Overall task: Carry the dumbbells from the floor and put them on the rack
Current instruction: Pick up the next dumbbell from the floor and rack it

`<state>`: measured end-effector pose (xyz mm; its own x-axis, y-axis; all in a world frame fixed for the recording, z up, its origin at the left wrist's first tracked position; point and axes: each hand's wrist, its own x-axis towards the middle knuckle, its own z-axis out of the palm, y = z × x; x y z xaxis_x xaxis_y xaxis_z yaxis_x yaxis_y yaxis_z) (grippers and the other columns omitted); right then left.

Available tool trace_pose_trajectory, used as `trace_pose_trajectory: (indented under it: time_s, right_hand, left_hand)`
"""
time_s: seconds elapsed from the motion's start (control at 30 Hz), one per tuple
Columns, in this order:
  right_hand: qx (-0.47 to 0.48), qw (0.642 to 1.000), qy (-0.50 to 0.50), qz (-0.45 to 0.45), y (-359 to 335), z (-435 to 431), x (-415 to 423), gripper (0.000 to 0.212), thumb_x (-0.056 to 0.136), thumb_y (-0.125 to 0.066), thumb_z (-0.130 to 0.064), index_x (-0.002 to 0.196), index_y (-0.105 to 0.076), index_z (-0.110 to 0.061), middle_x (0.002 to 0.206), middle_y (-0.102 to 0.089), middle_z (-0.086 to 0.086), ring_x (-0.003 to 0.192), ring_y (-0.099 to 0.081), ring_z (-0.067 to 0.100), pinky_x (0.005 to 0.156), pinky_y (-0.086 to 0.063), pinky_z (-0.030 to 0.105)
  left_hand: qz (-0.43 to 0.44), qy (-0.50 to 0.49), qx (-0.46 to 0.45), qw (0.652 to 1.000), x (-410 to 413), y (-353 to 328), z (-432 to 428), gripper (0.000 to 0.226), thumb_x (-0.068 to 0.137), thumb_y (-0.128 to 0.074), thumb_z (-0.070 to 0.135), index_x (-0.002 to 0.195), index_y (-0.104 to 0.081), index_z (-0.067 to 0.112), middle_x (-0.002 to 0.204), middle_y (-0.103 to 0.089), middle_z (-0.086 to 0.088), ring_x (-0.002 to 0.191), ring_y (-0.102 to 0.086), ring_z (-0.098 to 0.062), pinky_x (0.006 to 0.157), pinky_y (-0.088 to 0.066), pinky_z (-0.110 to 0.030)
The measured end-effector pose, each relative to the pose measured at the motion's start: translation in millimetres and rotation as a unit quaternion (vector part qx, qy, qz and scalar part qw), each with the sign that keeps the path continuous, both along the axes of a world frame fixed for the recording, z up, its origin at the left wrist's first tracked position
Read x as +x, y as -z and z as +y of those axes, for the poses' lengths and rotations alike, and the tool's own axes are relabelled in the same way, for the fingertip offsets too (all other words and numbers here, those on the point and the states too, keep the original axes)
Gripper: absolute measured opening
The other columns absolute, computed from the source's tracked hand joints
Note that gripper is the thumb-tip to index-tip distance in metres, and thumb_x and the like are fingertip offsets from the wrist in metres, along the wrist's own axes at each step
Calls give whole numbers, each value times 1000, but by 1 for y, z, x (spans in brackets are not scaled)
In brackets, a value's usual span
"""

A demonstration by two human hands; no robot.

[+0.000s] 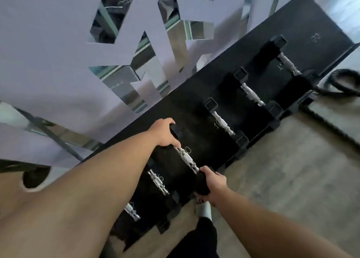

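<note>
A black dumbbell with a knurled silver handle lies across the black rack, which runs diagonally from lower left to upper right. My left hand grips the dumbbell's far head. My right hand grips its near head at the rack's front edge. Several other black dumbbells rest on the rack: one just right of mine, another further along, a third near the far end, and two more to the left, partly hidden by my left forearm.
A pale wall panel with mirrored cut-outs stands right behind the rack. Grey concrete floor spreads to the right. A coiled black cable and a dark-framed mat lie on the floor by the rack's far end. My shoe is below the rack.
</note>
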<state>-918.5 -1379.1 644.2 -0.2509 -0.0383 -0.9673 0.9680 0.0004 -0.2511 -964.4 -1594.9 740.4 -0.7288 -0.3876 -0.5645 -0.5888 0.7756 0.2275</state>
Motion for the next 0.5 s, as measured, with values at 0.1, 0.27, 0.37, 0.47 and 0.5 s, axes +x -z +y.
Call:
trace_pose_trajectory:
  time_s: [0.1, 0.27, 0.37, 0.47, 0.5]
  right_hand:
    - [21, 1000, 10, -3, 4, -13, -11, 64, 77, -86, -28, 123, -42, -26, 112, -55, 12, 103, -64, 37, 77, -61, 63]
    - [64, 998, 5, 7, 38, -27, -21, 88, 47, -84, -41, 128, -52, -28, 117, -62, 14, 103, -66, 38, 57, -62, 55]
    - [93, 996, -3, 0, 45, -32, -23, 92, 59, -87, -45, 141, -46, -32, 124, -57, 14, 106, -63, 37, 60, -64, 53]
    - [148, 988, -44, 27, 36, -36, -18, 103, 66, -85, -54, 155, -41, -27, 142, -48, 18, 117, -60, 37, 83, -65, 51]
    - [160, 983, -71, 51, 35, -36, -16, 101, 70, -83, -54, 157, -41, -22, 147, -45, 19, 123, -58, 37, 98, -59, 49]
  left_hand:
    - [2, -1, 14, 1000, -11, 14, -19, 97, 60, -97, 42, 143, -50, 23, 141, -53, -9, 126, -54, -31, 98, -47, -36]
    - [11, 1, 35, 999, -22, 37, -31, 90, 60, -97, 41, 137, -52, 27, 132, -53, -3, 119, -55, -26, 94, -49, -34]
    - [17, 10, 37, 999, -26, 48, -33, 90, 61, -96, 40, 138, -51, 26, 129, -52, -2, 118, -56, -25, 93, -48, -34]
    - [24, 4, 42, 999, -26, 61, -32, 92, 67, -94, 39, 146, -48, 24, 137, -52, -4, 126, -55, -27, 99, -48, -37]
    - [32, 0, 38, 999, -25, 67, -31, 90, 70, -93, 37, 147, -48, 24, 137, -52, -4, 127, -54, -27, 100, -49, -38]
